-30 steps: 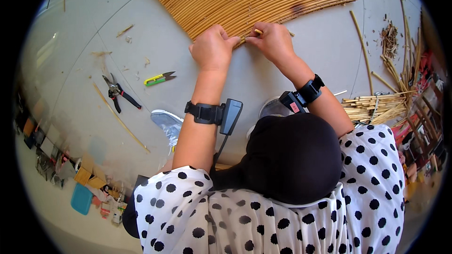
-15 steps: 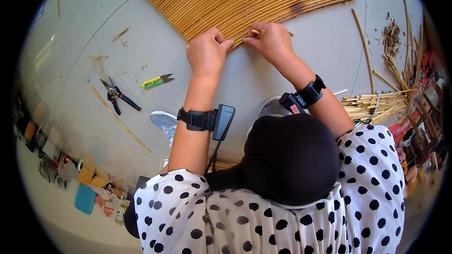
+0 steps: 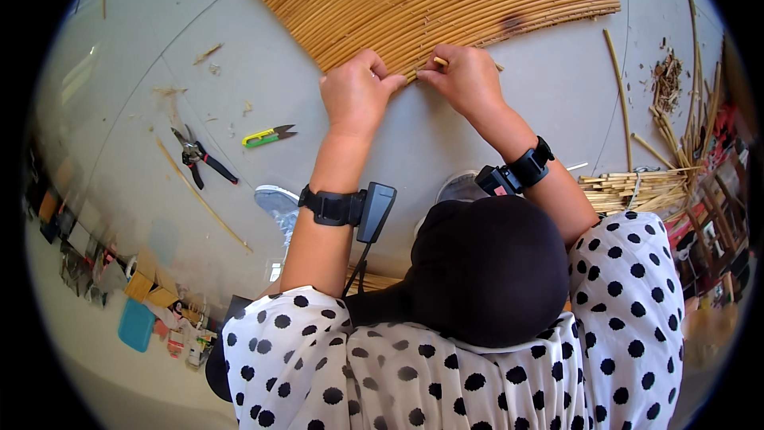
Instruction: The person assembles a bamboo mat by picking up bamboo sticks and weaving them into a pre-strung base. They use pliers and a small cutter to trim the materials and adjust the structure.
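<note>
A mat of thin golden reeds (image 3: 414, 8), bound side by side with rows of thread, lies on the floor ahead of me. At its near edge, my left hand (image 3: 352, 95) is closed, thumb and fingers pinching the outermost reeds. My right hand (image 3: 469, 81) is closed just to the right, its fingertips close to the same edge. A thin reed stick (image 3: 440, 60) passes through the right hand, one end showing by the thumb side and the other past the knuckles. Any thread between the fingertips is too small to make out. Each forearm wears a black strap with a small device.
Left on the tiled floor lie yellow-green thread snips (image 3: 269, 136), black-and-red pruning shears (image 3: 200, 158) and a loose reed (image 3: 199, 191). A bundle of cut reeds (image 3: 637, 189), long stalks and a pile of scraps (image 3: 667, 80) are at right. My shoe (image 3: 278, 199) shows below.
The whole view has shifted slightly, so the mat sits a little lower and further right. Both hands stay at the mat's near edge, their thumbs slightly nearer each other.
</note>
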{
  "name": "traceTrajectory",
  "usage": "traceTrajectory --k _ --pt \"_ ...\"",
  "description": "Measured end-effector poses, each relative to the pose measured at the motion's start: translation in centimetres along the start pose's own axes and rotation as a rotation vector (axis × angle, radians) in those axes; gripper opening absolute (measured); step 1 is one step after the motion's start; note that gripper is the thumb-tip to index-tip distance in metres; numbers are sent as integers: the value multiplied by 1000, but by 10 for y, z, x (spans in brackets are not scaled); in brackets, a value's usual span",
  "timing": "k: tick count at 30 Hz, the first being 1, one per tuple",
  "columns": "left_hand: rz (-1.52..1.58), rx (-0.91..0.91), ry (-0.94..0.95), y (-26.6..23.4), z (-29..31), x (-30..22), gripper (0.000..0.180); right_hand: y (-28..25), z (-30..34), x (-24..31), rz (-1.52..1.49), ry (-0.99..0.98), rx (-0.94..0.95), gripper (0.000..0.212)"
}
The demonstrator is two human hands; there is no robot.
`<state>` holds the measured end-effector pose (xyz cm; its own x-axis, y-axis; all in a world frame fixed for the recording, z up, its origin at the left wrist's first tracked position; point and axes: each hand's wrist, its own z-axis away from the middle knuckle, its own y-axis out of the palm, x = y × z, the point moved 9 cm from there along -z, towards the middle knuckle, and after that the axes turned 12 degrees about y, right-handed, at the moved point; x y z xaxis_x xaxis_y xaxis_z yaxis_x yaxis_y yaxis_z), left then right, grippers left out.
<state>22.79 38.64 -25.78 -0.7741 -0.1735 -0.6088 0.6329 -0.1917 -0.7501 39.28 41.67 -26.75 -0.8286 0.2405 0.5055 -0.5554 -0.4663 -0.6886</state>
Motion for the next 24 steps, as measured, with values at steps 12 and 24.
traceTrajectory --k 12,24 --pt "-45 -40 9 4 2 -4 30 -7 2 2 -8 -33 -54 20" --pt "11 -30 137 2 5 -11 29 -5 1 1 22 -24 -49 20"
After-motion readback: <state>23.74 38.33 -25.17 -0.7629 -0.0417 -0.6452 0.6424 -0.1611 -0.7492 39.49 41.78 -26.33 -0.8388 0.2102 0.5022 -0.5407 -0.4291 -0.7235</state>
